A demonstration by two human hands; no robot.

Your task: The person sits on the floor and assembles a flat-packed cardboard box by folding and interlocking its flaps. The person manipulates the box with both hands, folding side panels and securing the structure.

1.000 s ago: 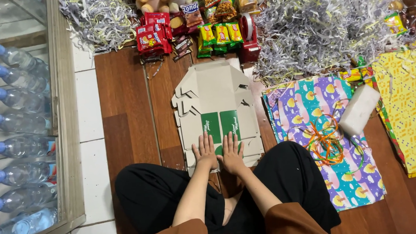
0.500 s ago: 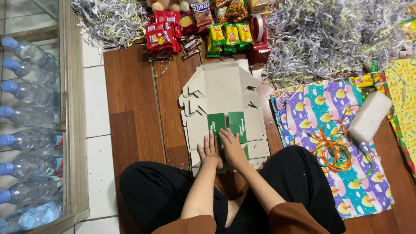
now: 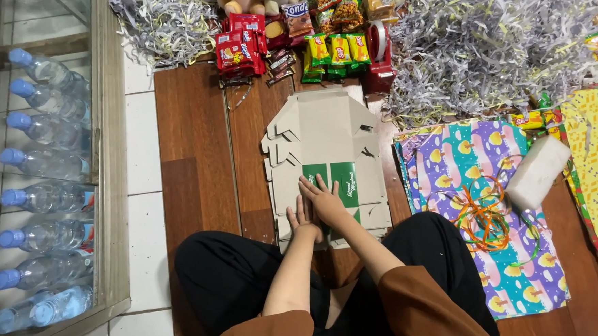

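While left hand (image 3: 303,219) and right hand (image 3: 323,199) press flat, fingers spread, holding nothing, flattened carton (image 3: 322,153) may tear if creased unevenly.

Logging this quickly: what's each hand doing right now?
Left hand: open, flat on the unfolded cardboard box.
Right hand: open, pressing the same box.

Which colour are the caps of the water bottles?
Blue, on every water bottle cap; seen in the head view, at left.

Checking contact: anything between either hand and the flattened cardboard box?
Nothing visible. Left hand and right hand both rest flat on the flattened cardboard box, right partly over left; no item lies between.
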